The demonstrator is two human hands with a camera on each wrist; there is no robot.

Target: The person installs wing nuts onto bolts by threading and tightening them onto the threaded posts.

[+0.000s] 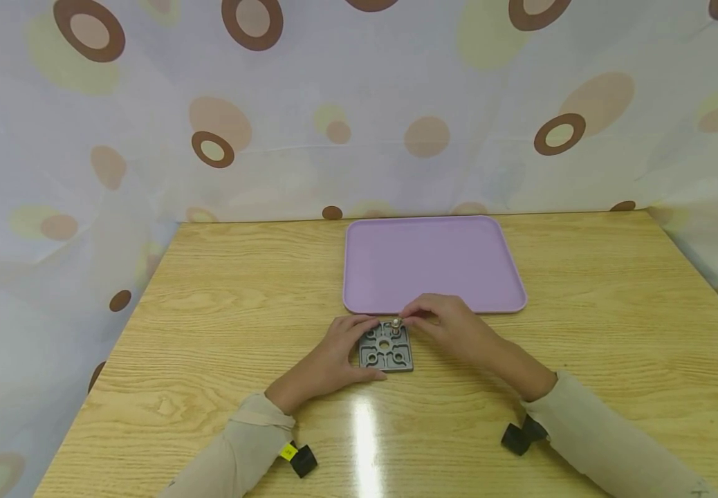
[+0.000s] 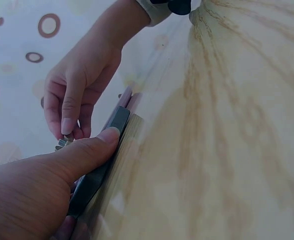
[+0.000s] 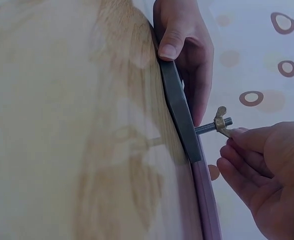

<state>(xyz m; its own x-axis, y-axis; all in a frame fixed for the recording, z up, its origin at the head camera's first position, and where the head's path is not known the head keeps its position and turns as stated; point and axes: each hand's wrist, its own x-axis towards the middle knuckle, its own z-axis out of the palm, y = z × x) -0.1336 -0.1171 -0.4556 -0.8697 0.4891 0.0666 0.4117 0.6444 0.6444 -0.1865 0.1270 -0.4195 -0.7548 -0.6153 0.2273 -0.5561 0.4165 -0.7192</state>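
Observation:
A square grey metal plate (image 1: 385,358) with round holes and raised ribs lies flat on the table, in front of the tray. My left hand (image 1: 333,358) holds its left side, thumb at the near edge and fingers at the far edge. From the plate's far right corner a threaded bolt (image 3: 205,129) stands upright. A brass-coloured wing nut (image 3: 219,123) sits on the bolt near its tip, well above the plate. With thumb and fingertips, my right hand (image 1: 455,330) pinches one wing of it. In the left wrist view the thumb partly hides the plate.
A shallow purple tray (image 1: 359,266) lies just behind the plate, at the back of the wooden table (image 1: 241,290). A patterned cloth (image 1: 384,90) hangs behind and at both sides. Black wrist straps (image 1: 303,460) show at the sleeves.

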